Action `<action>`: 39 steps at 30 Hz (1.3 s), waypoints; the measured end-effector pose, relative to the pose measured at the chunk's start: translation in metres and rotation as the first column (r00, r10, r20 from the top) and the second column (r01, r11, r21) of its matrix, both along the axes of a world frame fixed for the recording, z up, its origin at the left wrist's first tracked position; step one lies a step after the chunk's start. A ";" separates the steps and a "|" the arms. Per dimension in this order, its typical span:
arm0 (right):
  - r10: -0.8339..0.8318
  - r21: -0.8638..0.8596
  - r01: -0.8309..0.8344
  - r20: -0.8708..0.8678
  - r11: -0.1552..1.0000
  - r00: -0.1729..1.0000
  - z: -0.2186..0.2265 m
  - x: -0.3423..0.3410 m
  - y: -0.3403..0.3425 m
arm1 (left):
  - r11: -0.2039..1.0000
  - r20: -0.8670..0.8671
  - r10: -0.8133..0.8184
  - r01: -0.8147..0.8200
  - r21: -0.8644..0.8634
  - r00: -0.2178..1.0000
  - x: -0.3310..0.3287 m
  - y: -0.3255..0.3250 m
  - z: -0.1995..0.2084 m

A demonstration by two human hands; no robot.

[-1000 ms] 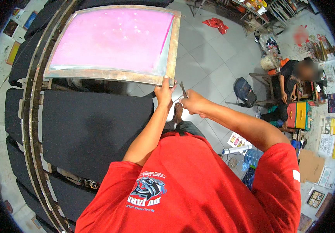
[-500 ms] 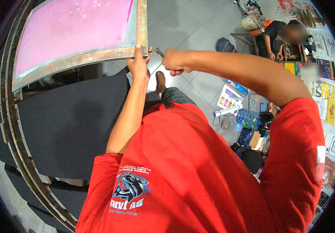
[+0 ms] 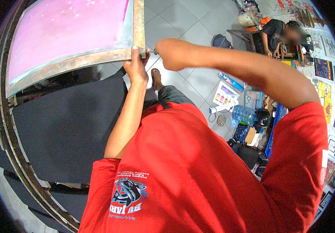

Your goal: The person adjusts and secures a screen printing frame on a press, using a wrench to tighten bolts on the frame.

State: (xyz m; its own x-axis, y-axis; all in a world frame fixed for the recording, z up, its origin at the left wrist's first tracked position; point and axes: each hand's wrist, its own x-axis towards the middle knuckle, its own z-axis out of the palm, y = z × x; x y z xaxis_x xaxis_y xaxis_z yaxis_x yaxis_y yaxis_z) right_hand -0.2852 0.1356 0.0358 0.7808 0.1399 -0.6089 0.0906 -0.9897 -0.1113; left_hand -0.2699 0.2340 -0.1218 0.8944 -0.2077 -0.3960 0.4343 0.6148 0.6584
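A screen printing frame (image 3: 93,58) with a pink and pale grey mesh (image 3: 64,33) lies at the upper left. My left hand (image 3: 136,70) is closed on its near right corner, thumb on top and fingers below. Just right of that corner my right hand (image 3: 177,54) makes a fist around a dark metal hand tool (image 3: 155,51). Its thin shaft points at the frame's side near my left fingers. The handle is mostly hidden in the fist, so its exact kind cannot be told.
Black padded boards (image 3: 68,130) sit below the frame, along a curved-looking metal rail (image 3: 18,149). On the right are a blue water bottle (image 3: 244,115), a helmet (image 3: 262,116) and other clutter. Another person (image 3: 272,33) sits at the far right. Grey floor tiles (image 3: 175,23) lie beyond my hands.
My right fist has turned with the tool and risen slightly, its elbow shifting right. My left hand keeps its hold on the corner. The whole view has shifted a little.
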 end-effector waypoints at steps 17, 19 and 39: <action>0.470 -0.531 -0.569 -0.324 0.628 0.821 -0.025 0.007 0.043 | 0.999 -0.011 -0.040 0.040 -0.003 0.999 0.000 0.002 0.000; 0.541 -0.452 -0.605 -0.277 0.656 0.794 -0.018 0.008 0.034 | 0.999 -0.013 -0.019 0.019 0.034 1.000 0.001 0.002 0.004; 0.776 0.133 -0.771 0.016 0.623 0.630 -0.029 0.113 -0.061 | 0.988 -0.048 -0.088 0.094 0.122 0.995 0.000 0.005 -0.012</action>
